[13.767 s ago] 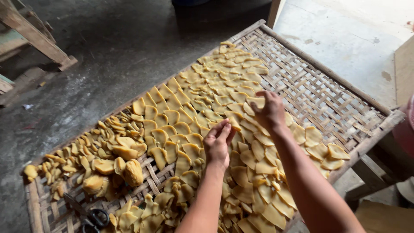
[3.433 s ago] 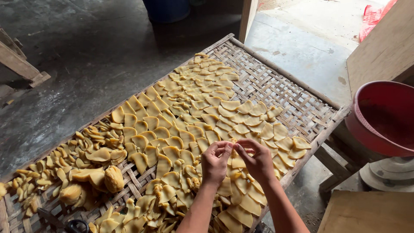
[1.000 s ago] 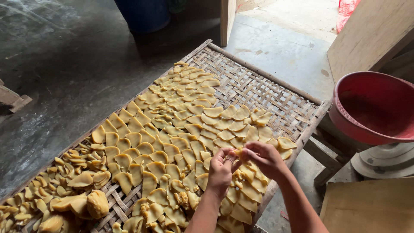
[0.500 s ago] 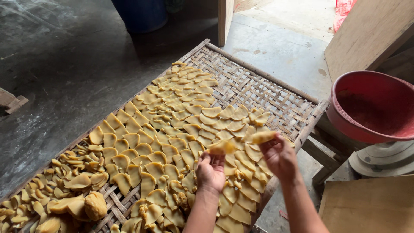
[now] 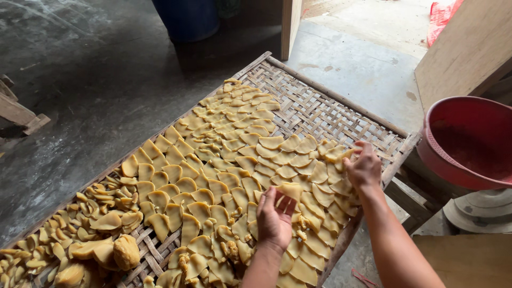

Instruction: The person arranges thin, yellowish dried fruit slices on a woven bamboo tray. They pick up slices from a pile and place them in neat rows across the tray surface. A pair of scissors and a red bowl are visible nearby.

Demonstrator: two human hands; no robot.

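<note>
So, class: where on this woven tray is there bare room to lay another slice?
Bare weave shows along the woven tray's far edge, between the yellow slices and the rail. Small gaps flank the lump. Elsewhere slices overlap tightly, especially around the left hand and right hand.

Head camera looking steeply down from above at a woven tray (image 5: pixel 341 114)

The single view is sitting at the person's head, tilting down and forward; it is facing along the tray's length toward a wooden post (image 5: pixel 290 24) and a blue barrel (image 5: pixel 186 18); it is staying close, both forearms entering from the bottom edge; a red basin (image 5: pixel 464 144) is showing at right; no second view is sharing the scene.
</note>
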